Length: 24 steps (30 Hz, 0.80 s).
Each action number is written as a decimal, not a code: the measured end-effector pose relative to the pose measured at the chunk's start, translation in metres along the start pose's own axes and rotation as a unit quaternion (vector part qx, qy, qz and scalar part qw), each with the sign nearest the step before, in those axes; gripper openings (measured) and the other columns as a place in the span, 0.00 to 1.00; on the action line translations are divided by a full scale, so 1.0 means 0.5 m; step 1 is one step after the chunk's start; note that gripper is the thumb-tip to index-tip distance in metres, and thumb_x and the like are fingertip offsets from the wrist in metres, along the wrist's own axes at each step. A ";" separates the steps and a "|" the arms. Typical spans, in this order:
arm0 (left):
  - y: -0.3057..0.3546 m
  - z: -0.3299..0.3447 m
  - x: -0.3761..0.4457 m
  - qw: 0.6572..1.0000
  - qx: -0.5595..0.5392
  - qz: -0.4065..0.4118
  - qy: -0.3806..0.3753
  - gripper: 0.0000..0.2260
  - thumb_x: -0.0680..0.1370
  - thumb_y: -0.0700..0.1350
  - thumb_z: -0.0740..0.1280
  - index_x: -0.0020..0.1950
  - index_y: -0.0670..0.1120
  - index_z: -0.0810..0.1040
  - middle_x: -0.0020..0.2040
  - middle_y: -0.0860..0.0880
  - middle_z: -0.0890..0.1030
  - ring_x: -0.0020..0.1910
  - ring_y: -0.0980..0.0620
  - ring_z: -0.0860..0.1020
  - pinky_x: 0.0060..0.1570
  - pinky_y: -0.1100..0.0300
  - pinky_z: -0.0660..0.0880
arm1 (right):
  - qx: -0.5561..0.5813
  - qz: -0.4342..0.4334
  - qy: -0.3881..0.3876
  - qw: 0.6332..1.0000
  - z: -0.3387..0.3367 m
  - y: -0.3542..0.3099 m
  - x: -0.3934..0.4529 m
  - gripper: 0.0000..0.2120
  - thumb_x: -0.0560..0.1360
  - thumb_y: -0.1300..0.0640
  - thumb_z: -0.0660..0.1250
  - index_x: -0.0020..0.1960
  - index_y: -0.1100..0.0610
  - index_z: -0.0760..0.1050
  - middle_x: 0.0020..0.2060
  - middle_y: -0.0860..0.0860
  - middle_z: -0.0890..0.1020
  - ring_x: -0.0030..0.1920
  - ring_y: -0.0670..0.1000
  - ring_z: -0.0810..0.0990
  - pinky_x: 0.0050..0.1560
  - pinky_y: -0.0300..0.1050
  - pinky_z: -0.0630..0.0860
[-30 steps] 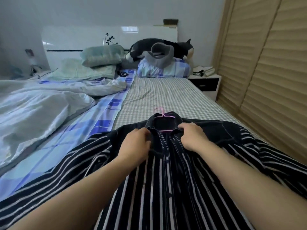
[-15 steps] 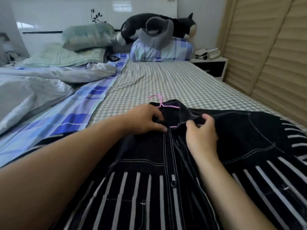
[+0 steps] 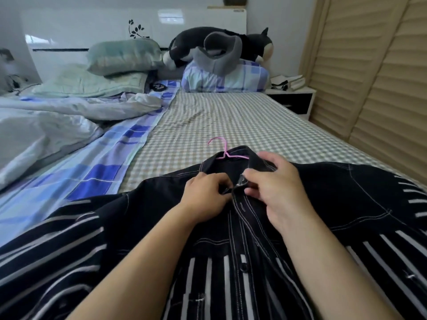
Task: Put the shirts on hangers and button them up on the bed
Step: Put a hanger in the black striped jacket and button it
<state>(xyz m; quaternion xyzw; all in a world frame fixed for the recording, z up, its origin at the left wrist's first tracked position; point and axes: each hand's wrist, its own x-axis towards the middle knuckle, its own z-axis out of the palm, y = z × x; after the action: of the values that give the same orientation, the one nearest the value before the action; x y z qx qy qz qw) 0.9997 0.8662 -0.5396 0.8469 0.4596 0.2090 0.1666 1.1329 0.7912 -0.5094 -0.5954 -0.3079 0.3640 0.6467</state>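
While the left hand (image 3: 205,195) pinches one placket edge and the right hand (image 3: 275,183) pinches the other beside the top button, the soft, limp striped shirt (image 3: 231,262) lies flat on the bed (image 3: 231,121), over a pink hanger (image 3: 223,151). Best held at its stitched edges. Open sheet lies ahead; the bed's edge runs close on the right.

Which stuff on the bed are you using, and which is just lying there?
Using: striped shirt, pink hanger, left hand, right hand.
Just lying there: plush cat, green pillow, white duvet, checked pillow.
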 end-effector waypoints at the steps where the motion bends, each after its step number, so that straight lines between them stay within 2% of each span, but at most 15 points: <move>1: 0.001 -0.002 0.001 1.000 -0.019 -0.013 -0.005 0.05 0.75 0.51 0.71 0.43 0.58 0.75 0.42 0.58 0.80 0.51 0.53 0.77 0.59 0.52 0.71 | -0.092 -0.022 0.003 0.996 0.012 0.013 -0.003 0.24 0.73 0.67 0.72 0.65 0.49 0.75 0.50 0.50 0.81 0.40 0.50 0.85 0.40 0.48 0.84; 3: 0.002 -0.013 0.005 0.997 -0.066 -0.028 -0.026 0.04 0.74 0.48 0.74 0.44 0.54 0.79 0.42 0.58 0.82 0.47 0.56 0.79 0.54 0.57 0.73 | -0.234 -0.041 0.007 0.971 0.032 0.041 -0.011 0.22 0.71 0.63 0.72 0.61 0.46 0.76 0.50 0.47 0.80 0.43 0.51 0.85 0.46 0.53 0.84; 4: -0.001 -0.023 0.007 0.994 -0.093 -0.026 -0.048 0.05 0.73 0.46 0.75 0.44 0.52 0.80 0.42 0.56 0.83 0.44 0.57 0.80 0.50 0.60 0.74 | -0.242 -0.035 0.007 0.969 0.034 0.050 -0.013 0.20 0.71 0.63 0.72 0.58 0.45 0.76 0.50 0.47 0.80 0.43 0.52 0.85 0.46 0.54 0.84; 6: -0.013 -0.052 0.008 0.983 -0.153 -0.021 -0.100 0.05 0.74 0.44 0.76 0.46 0.50 0.83 0.43 0.54 0.85 0.43 0.58 0.82 0.47 0.64 0.76 | -0.186 -0.019 0.008 0.982 0.028 0.058 -0.008 0.17 0.71 0.65 0.72 0.53 0.47 0.77 0.47 0.50 0.82 0.41 0.55 0.86 0.44 0.58 0.85; 7: -0.020 -0.064 0.007 0.976 -0.180 -0.022 -0.122 0.03 0.75 0.43 0.76 0.48 0.50 0.84 0.44 0.53 0.86 0.44 0.57 0.83 0.49 0.64 0.78 | -0.151 -0.006 0.006 0.989 0.022 0.058 -0.005 0.16 0.71 0.67 0.73 0.52 0.50 0.77 0.46 0.53 0.83 0.41 0.56 0.87 0.44 0.58 0.85; 9: -0.029 -0.076 0.007 0.966 -0.217 -0.034 -0.140 0.02 0.78 0.43 0.73 0.49 0.49 0.86 0.45 0.52 0.87 0.48 0.55 0.84 0.54 0.61 0.80 | -0.079 0.019 -0.014 0.997 0.013 0.057 0.000 0.14 0.71 0.71 0.74 0.50 0.56 0.77 0.45 0.57 0.83 0.41 0.56 0.87 0.44 0.52 0.85; 11: -0.029 -0.071 0.008 0.961 -0.241 -0.051 -0.128 0.03 0.79 0.42 0.72 0.48 0.47 0.86 0.45 0.49 0.87 0.47 0.53 0.84 0.56 0.57 0.81 | -0.033 0.037 -0.029 0.998 0.010 0.055 0.000 0.13 0.71 0.74 0.73 0.47 0.60 0.75 0.44 0.59 0.82 0.40 0.54 0.86 0.42 0.46 0.84; 14: -0.025 -0.061 0.010 0.948 -0.282 -0.086 -0.121 0.04 0.79 0.42 0.72 0.47 0.45 0.87 0.44 0.47 0.87 0.43 0.53 0.84 0.54 0.55 0.82 | -0.014 0.046 -0.029 0.998 0.006 0.055 0.007 0.18 0.71 0.76 0.72 0.40 0.58 0.69 0.42 0.58 0.78 0.39 0.54 0.85 0.41 0.46 0.83; 17: -0.024 -0.059 0.013 0.942 -0.296 -0.105 -0.122 0.04 0.79 0.42 0.72 0.47 0.46 0.87 0.43 0.48 0.87 0.43 0.54 0.84 0.53 0.56 0.82 | -0.011 0.056 -0.037 0.998 0.002 0.051 0.009 0.22 0.70 0.78 0.70 0.38 0.56 0.64 0.41 0.57 0.75 0.39 0.54 0.84 0.41 0.46 0.84; 21: -0.018 -0.056 0.012 0.952 -0.271 -0.083 -0.117 0.02 0.78 0.43 0.74 0.46 0.49 0.87 0.43 0.51 0.87 0.43 0.55 0.84 0.52 0.59 0.81 | -0.026 0.068 -0.067 0.995 -0.002 0.047 0.008 0.19 0.69 0.77 0.72 0.41 0.57 0.68 0.43 0.58 0.78 0.42 0.56 0.85 0.47 0.49 0.85; 24: -0.014 -0.058 0.010 0.960 -0.249 -0.067 -0.114 0.03 0.77 0.43 0.74 0.46 0.50 0.87 0.42 0.52 0.87 0.44 0.55 0.84 0.52 0.60 0.80 | -0.038 0.064 -0.086 0.993 -0.002 0.045 0.007 0.18 0.70 0.74 0.75 0.42 0.58 0.69 0.44 0.59 0.79 0.41 0.55 0.85 0.47 0.49 0.85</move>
<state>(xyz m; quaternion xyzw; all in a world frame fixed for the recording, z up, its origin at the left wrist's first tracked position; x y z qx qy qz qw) 0.9827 0.8768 -0.5172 0.7642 0.4267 0.2077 0.4368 1.1332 0.7943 -0.5319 -0.6046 -0.3369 0.4428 0.5699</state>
